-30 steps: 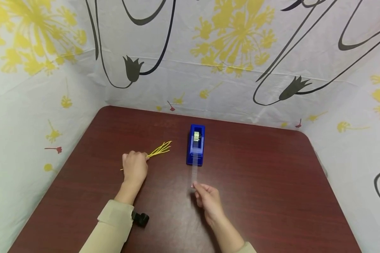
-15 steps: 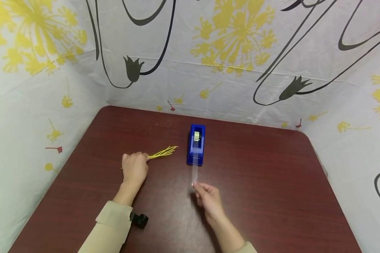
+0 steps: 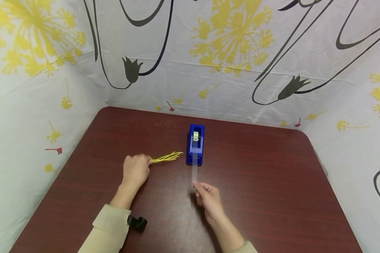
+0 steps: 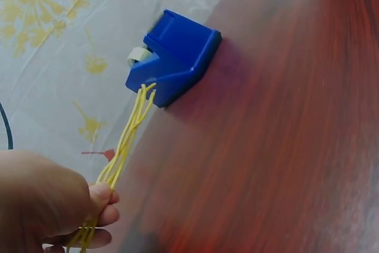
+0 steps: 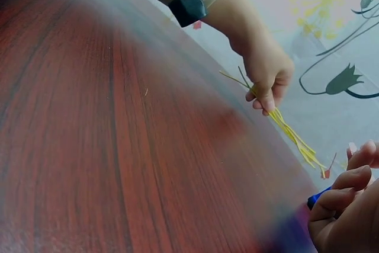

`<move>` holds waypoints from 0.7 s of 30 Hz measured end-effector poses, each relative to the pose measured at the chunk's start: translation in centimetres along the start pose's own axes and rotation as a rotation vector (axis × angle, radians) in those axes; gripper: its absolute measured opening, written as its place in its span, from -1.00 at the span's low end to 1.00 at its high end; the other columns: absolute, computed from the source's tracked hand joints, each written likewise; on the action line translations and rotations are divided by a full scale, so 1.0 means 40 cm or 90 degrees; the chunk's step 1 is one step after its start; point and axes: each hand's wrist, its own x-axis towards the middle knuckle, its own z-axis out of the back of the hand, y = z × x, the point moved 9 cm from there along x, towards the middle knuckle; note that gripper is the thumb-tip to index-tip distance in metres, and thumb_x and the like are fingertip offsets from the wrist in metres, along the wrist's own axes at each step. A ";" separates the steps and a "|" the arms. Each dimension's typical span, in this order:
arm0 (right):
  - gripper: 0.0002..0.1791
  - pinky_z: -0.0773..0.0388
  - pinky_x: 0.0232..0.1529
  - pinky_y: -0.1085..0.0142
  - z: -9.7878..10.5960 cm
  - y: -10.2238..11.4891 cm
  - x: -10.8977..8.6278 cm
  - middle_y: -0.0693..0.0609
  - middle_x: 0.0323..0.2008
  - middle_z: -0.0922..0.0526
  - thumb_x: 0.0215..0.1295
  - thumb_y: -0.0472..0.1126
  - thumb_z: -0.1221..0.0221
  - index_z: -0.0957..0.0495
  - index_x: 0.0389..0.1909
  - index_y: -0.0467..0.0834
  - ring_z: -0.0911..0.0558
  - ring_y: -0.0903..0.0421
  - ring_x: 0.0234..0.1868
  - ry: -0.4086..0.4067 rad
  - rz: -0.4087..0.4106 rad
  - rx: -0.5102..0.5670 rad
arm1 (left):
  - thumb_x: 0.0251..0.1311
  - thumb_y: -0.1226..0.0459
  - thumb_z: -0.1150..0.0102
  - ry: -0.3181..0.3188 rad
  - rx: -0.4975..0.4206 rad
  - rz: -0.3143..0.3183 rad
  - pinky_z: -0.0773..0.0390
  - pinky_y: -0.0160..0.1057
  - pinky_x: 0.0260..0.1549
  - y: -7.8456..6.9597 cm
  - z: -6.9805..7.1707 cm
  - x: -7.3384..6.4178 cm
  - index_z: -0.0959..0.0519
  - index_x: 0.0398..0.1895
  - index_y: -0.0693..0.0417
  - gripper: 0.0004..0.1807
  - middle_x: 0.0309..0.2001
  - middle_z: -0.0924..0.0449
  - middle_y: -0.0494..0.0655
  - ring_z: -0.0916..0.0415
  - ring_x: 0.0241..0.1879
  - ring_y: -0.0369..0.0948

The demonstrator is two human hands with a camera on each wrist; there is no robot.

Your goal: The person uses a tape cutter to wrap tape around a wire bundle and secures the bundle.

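My left hand (image 3: 136, 169) grips a bundle of thin, yellow, wire-like strands (image 3: 168, 157) around its middle. In the left wrist view the loose ends of these strands (image 4: 127, 137) fan out past the thumb and overlap the dispenser. A blue tape dispenser (image 3: 195, 144) with a pale roll sits on the table, seen from its side in the left wrist view. From its front edge a strip of clear tape (image 3: 194, 172) runs toward my right hand (image 3: 209, 200), whose thumb and finger pinch the strip's end. The right wrist view shows part of the right hand at its lower right.
Everything is on a dark reddish-brown table (image 3: 266, 182) with rounded far corners. Behind and beside it hangs white cloth (image 3: 164, 84) with flower prints. A black wrist camera (image 3: 137, 223) is strapped at the left sleeve.
The yellow strands' free ends have swung toward me and to the right, near the dispenser's front. The left hand has shifted slightly; the right hand and tape strip look the same.
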 end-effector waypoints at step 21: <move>-0.79 -0.08 -0.65 0.46 -0.004 0.000 -0.002 0.15 -0.69 -0.41 0.40 -0.23 -0.24 -0.67 -0.38 -0.30 -0.19 0.31 -0.73 0.000 -0.001 0.006 | 0.36 0.24 -0.27 0.160 -0.053 -0.057 -0.42 -0.04 -0.31 -0.036 -0.030 -0.015 -0.65 -0.57 -0.12 -0.72 -0.60 -0.53 -0.29 -0.42 -0.56 -0.26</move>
